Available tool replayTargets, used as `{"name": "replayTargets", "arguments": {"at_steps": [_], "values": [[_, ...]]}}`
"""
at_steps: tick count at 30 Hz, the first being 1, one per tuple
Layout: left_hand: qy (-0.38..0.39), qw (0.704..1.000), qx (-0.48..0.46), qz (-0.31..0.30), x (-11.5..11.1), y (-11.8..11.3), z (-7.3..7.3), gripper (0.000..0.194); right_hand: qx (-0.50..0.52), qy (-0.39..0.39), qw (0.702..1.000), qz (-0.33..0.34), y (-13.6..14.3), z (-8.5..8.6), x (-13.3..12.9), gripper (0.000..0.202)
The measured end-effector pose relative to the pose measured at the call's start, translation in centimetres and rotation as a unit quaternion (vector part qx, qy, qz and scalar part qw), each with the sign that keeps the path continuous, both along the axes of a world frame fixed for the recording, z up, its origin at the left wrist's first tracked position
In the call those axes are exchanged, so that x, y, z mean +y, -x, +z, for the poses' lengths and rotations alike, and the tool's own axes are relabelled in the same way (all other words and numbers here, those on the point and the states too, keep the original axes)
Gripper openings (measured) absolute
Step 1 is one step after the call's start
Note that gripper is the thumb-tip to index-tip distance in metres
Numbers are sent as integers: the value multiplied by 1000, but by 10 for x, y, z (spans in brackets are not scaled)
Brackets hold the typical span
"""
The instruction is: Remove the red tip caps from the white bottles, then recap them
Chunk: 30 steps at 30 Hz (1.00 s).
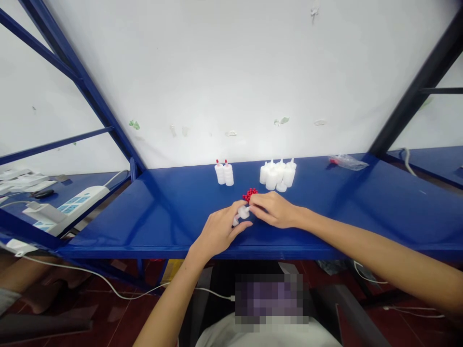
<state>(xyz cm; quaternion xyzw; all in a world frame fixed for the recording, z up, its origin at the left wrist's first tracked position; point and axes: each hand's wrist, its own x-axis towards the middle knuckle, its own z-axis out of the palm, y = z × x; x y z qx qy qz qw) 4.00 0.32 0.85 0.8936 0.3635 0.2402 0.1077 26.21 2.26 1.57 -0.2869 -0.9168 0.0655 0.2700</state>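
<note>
My left hand point(221, 228) is wrapped round a white squeeze bottle point(244, 212), which lies tilted with its nozzle toward the right. At the nozzle's tip, the fingers of my right hand point(274, 209) are pinched together; whether something small sits between them is hidden. Just beyond my hands lies a pile of small red caps point(250, 194). Two white bottles with red tips point(224, 174) stand side by side farther back on the left. Several white bottles with bare nozzles point(278, 174) stand in a group at the back right.
The blue table point(173, 207) runs along a white wall. A clear plastic bag point(347, 162) with something red inside lies at the back right. On the left are a white power strip point(72, 207) and blue frame bars point(97, 106). Another person's arm point(10, 274) shows at the lower left.
</note>
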Motion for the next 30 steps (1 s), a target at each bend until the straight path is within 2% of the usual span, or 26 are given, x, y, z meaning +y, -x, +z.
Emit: {"name": "replayTargets", "arguments": {"at_steps": [2, 3, 5, 7, 9, 12, 21, 23, 24, 26, 28, 30], "values": [[6, 1000, -3, 19, 0, 0, 0, 50, 41, -24, 998, -40, -9, 5, 2, 28], [7, 1000, -4, 25, -1, 0, 0, 51, 51, -43, 995, -77, -15, 10, 4, 28], [8, 999, -6, 32, -1, 0, 1, 40, 37, -81, 978, -188, -30, 21, 7, 26], [7, 999, -8, 37, -1, -1, 1, 24, -18, -82, 940, -330, -45, 33, 12, 25], [5, 999, -12, 38, -1, -1, 2, 20, -77, -45, 895, -437, -57, 42, 17, 27], [-3, 999, -21, 38, -1, -2, 1, 23, -137, 5, 856, -498, -67, 45, 24, 33], [-17, 999, -23, 46, -2, 0, 2, 29, -178, 39, 846, -501, -69, 35, 31, 40], [-14, 999, -26, 41, -2, 1, 1, 29, -144, 21, 853, -501, -67, 37, 28, 40], [-15, 999, -26, 39, -3, 1, 1, 29, -118, 8, 868, -483, -65, 37, 26, 40], [-23, 999, -20, 41, -3, 1, -1, 24, -64, -14, 919, -388, -56, 37, 19, 39], [-33, 998, -9, 49, -2, 0, -3, 15, -35, -17, 969, -243, -41, 31, 10, 36], [-37, 998, -1, 49, 0, -1, -4, 13, -46, -5, 992, -119, -24, 23, 3, 33]]}}
